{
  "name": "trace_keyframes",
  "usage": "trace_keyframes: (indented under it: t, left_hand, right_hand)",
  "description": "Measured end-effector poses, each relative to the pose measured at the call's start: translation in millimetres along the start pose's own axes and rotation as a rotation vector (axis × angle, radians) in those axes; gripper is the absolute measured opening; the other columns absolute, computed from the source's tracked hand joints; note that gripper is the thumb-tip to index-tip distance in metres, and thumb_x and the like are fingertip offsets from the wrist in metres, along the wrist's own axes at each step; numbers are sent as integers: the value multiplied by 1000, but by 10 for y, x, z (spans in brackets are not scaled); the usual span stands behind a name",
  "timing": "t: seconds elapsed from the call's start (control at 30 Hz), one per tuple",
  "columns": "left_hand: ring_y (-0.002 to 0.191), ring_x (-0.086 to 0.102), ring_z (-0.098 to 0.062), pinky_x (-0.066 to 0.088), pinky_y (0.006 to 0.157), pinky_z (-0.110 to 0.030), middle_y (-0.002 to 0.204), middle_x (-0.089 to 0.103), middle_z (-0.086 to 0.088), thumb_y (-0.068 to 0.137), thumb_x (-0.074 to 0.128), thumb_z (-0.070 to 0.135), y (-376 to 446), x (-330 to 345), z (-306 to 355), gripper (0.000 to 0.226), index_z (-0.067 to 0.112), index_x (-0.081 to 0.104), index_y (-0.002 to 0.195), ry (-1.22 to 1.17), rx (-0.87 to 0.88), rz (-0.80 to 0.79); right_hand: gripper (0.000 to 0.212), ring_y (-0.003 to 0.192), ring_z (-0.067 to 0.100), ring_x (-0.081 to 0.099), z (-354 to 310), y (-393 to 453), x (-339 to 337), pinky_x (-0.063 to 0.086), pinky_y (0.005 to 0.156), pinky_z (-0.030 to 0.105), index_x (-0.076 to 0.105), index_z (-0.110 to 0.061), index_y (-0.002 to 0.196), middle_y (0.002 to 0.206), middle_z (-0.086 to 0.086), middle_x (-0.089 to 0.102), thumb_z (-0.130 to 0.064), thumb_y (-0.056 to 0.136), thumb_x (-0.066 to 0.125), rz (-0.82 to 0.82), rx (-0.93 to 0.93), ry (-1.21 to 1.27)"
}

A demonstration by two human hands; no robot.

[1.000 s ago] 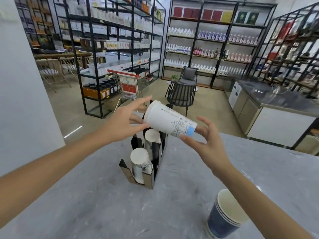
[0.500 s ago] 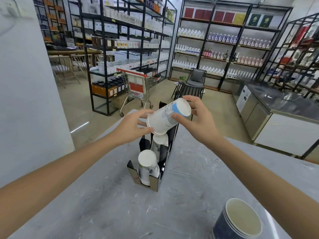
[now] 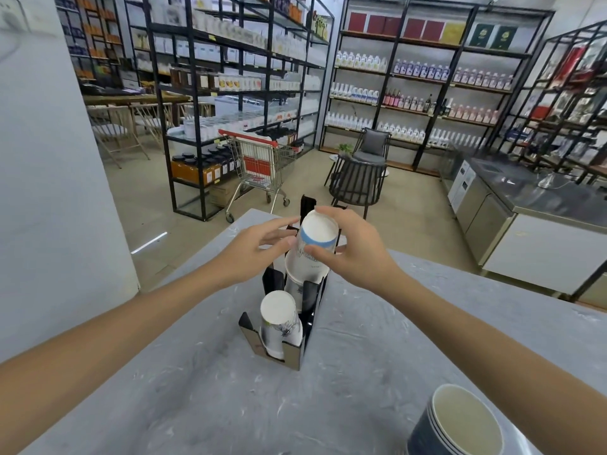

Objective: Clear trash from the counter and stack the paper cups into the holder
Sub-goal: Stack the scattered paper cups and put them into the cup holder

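A white paper cup with a blue band (image 3: 314,244) is upside down over the middle slot of the black cup holder (image 3: 292,354), its mouth resting on the white cups stacked there. My right hand (image 3: 351,252) grips it near the base with thumb and fingers. My left hand (image 3: 254,247) touches the cup's left side with its fingertips. Another inverted white cup stack (image 3: 279,320) fills the holder's front slot. A stack of dark blue cups (image 3: 460,425) stands mouth up at the lower right of the grey counter (image 3: 164,389).
The counter's far edge runs just behind the holder. Beyond it are a shopping cart (image 3: 259,169), a black chair (image 3: 358,178), tall shelving racks and a steel work counter (image 3: 525,198) at the right. A white pillar (image 3: 49,175) stands at the left.
The white cup has swung from lying sideways between both hands to upside down and has come down onto the middle slot's stack. The view has shifted forward slightly.
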State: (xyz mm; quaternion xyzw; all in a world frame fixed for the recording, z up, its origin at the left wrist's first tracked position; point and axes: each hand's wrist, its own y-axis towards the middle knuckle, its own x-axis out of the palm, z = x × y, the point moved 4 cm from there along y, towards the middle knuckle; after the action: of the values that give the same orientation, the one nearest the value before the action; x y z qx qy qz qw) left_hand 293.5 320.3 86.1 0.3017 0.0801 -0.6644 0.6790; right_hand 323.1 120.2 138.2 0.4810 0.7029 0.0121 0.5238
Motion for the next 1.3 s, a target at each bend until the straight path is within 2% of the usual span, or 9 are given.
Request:
trace_keyframes:
  t: [0.2, 0.4, 0.6, 0.67, 0.8, 0.97, 1.03, 1.13, 1.3]
  left_hand:
    - [127, 58, -2, 51, 106, -33, 137, 64, 13, 95, 59, 52, -7, 61, -49, 49, 52, 45, 142, -22, -2, -17]
    - [117, 65, -1, 54, 101, -27, 130, 69, 14, 97, 64, 31, 18, 136, -194, 41, 39, 58, 137, -12, 0, -47]
    - [118, 64, 3, 53, 105, -29, 130, 69, 14, 99, 61, 30, 49, 226, -456, 38, 40, 59, 136, -5, -64, -106]
    - [119, 63, 4, 52, 105, -26, 133, 66, 16, 99, 59, 34, 60, 226, -491, 39, 43, 56, 137, -21, -72, -119]
    - [125, 58, 6, 47, 107, -26, 137, 63, 17, 100, 57, 37, 67, 198, -529, 40, 42, 54, 140, 4, -95, -151]
    - [110, 55, 20, 48, 101, -23, 136, 61, 20, 99, 57, 40, 72, 175, -435, 41, 44, 53, 140, 101, -86, -138]
    - [115, 57, 9, 47, 96, -21, 141, 60, 13, 99, 56, 44, 64, 158, -331, 44, 41, 52, 143, 163, -62, -121]
    - [126, 57, -9, 50, 103, -35, 142, 60, 10, 98, 56, 45, 21, 156, -121, 45, 38, 53, 143, 278, 8, -93]
    - [119, 53, -8, 45, 98, -31, 132, 64, 13, 99, 52, 47, -143, 368, 355, 43, 42, 51, 142, 484, 233, -133]
  right_hand:
    - [67, 115, 14, 57, 151, -84, 288, 58, 89, 45, 51, -30, 140, 132, -3, 60, -42, 81, 80, -63, 48, 41]
    - [50, 105, 5, 59, 292, -151, 483, 62, 84, 41, 55, -38, 129, 114, -19, 59, -48, 84, 71, -103, 105, 114]
    - [50, 112, 20, 68, 536, -137, 699, 55, 99, 35, 57, -20, 141, 129, 2, 69, -28, 93, 69, -174, 254, 62]
    - [51, 115, 19, 68, 567, -125, 731, 52, 99, 27, 55, -21, 143, 131, 1, 69, -26, 94, 67, -180, 278, 78]
    - [49, 117, 18, 67, 582, -112, 739, 52, 102, 31, 54, -22, 145, 133, 0, 68, -27, 97, 64, -203, 285, 82]
    - [48, 124, 15, 62, 526, -164, 649, 44, 99, 22, 50, -25, 146, 135, -2, 66, -29, 99, 61, -248, 267, 100]
    - [47, 123, 15, 62, 480, -225, 523, 44, 99, 23, 50, -26, 146, 134, -2, 66, -30, 100, 61, -233, 259, 103]
    - [47, 119, 14, 62, 406, -381, 238, 54, 97, 33, 50, -29, 145, 136, -2, 61, -36, 99, 59, -217, 238, 87]
    - [41, 118, 4, 59, 373, -854, -312, 57, 93, 28, 53, -38, 138, 138, -11, 55, -47, 98, 57, -219, 245, 41]
